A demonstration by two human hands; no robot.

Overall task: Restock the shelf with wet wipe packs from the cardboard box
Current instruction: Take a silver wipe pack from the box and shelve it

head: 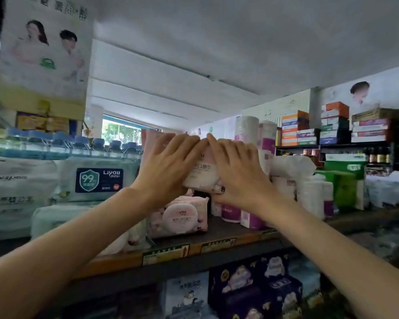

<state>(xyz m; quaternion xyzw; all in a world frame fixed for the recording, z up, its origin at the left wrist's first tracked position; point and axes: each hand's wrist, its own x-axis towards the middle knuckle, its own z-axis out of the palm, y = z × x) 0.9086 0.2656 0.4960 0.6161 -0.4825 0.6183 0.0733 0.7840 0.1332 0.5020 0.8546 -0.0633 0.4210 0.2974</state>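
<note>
I see both hands up at dark shelf (219, 229) with orange price strip. Left hand (168, 166) and right hand (237, 171), fingers straight, press flat on upright pink-white soft wet wipe pack (202, 173); no curled grip. Pack sits atop pink round-lid wipe pack (182, 217). Teal Liyou wipe pack (97, 178) crowds left, purple-white rolls (251, 217) right.

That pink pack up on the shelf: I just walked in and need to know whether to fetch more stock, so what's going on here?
A person is restocking the shelf. Both hands are raised to a pink wet wipe pack: the left hand presses flat against its left side and the right hand against its right, fingers straight and fingertips nearly meeting on top. The pack sits above another pink pack already lying on the shelf, beside a Liyou wipes pack. The cardboard box is out of view.
</note>
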